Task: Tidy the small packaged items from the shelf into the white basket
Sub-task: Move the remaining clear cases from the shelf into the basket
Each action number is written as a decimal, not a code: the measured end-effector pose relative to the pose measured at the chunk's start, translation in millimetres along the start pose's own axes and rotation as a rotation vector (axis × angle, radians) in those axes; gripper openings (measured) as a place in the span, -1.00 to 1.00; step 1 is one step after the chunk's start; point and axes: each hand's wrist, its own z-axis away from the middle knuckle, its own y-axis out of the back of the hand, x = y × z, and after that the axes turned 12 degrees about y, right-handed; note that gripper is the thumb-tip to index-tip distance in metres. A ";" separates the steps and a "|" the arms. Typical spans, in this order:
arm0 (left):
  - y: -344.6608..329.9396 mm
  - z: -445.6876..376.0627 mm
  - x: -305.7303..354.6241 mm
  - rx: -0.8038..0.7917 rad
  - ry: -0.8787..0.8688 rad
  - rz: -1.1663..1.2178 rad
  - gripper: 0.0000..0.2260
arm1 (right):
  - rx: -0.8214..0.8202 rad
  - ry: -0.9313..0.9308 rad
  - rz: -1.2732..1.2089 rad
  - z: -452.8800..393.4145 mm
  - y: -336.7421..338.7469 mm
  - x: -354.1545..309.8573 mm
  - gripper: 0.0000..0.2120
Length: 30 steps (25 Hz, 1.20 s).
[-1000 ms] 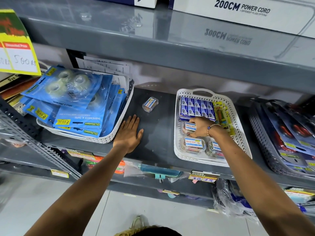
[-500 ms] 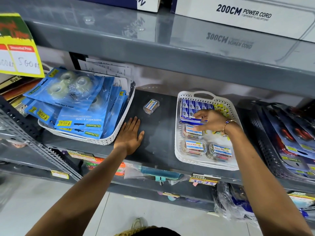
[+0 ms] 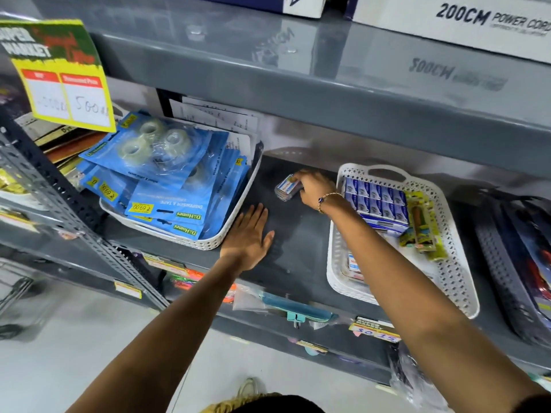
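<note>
Fingers of the right hand (image 3: 314,187) curl around a small clear plastic box (image 3: 286,187) with a blue-and-white label, the only loose packet on the bare grey shelf (image 3: 298,248). The box lies between the basket of blue tape-dispenser packs (image 3: 167,201) and the white basket (image 3: 459,281), well short of the latter. Whether it has left the shelf I cannot tell; the grip looks closed but not yet firm. The left hand (image 3: 247,236) lies flat and open on the shelf, palm down, holding nothing, seemingly as a brace.

So the step in hand is picking up this stray box. Next, I judge, the box must be lifted and carried rightwards over the basket's rim, then set down among the similar labelled boxes (image 3: 353,268) at its near end, below the rows of small blue cartons (image 3: 375,198).
</note>
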 end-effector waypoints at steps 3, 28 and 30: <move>-1.3 -2.2 0.1 -0.017 0.011 -0.014 -0.42 | -0.206 0.083 0.170 -24.3 -18.3 0.9 -0.29; -8.2 -4.5 -1.4 -0.025 -0.016 -0.012 -0.44 | -0.078 -0.513 -0.045 195.9 89.0 93.8 -0.53; -9.4 -4.9 -2.5 -0.024 -0.011 0.000 -0.44 | -0.136 -0.534 0.000 199.9 75.6 95.0 -0.49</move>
